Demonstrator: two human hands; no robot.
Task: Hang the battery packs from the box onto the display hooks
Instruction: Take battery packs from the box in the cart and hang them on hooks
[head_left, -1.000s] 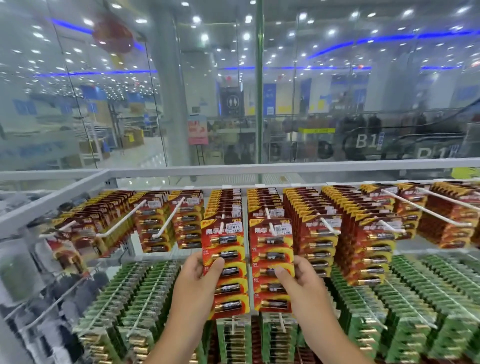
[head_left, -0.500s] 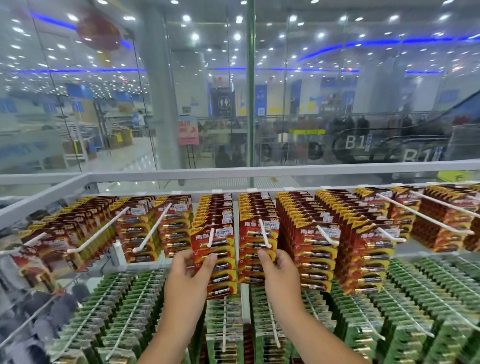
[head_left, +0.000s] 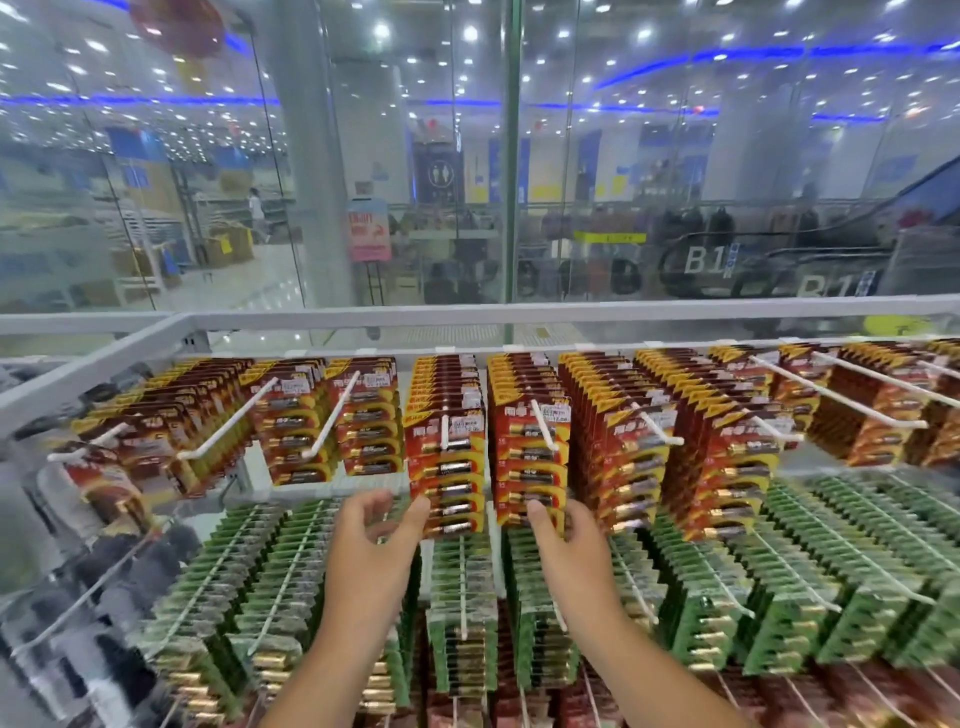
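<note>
Two stacks of red battery packs hang side by side on white display hooks in the top row. My left hand (head_left: 374, 540) is at the lower left corner of the left red pack (head_left: 449, 467). Its thumb tip touches that corner and its fingers are loosely curled with nothing between them. My right hand (head_left: 566, 535) pinches the bottom of the right red pack (head_left: 530, 467), thumb on the front and fingers behind. Both front packs hang on their hooks, the left hook (head_left: 445, 434) and the right hook (head_left: 543, 431). No box is in view.
More red packs (head_left: 727, 457) fill hooks to either side. Rows of green battery packs (head_left: 779, 571) hang just below my hands. A white rack rail (head_left: 467, 317) runs across the top, with a glass wall behind it. Bare hook ends (head_left: 857, 400) jut out at the right.
Both hands have moved the two red packs away from me and up onto the hooks. My left hand has loosened its hold, and the view has tilted down.
</note>
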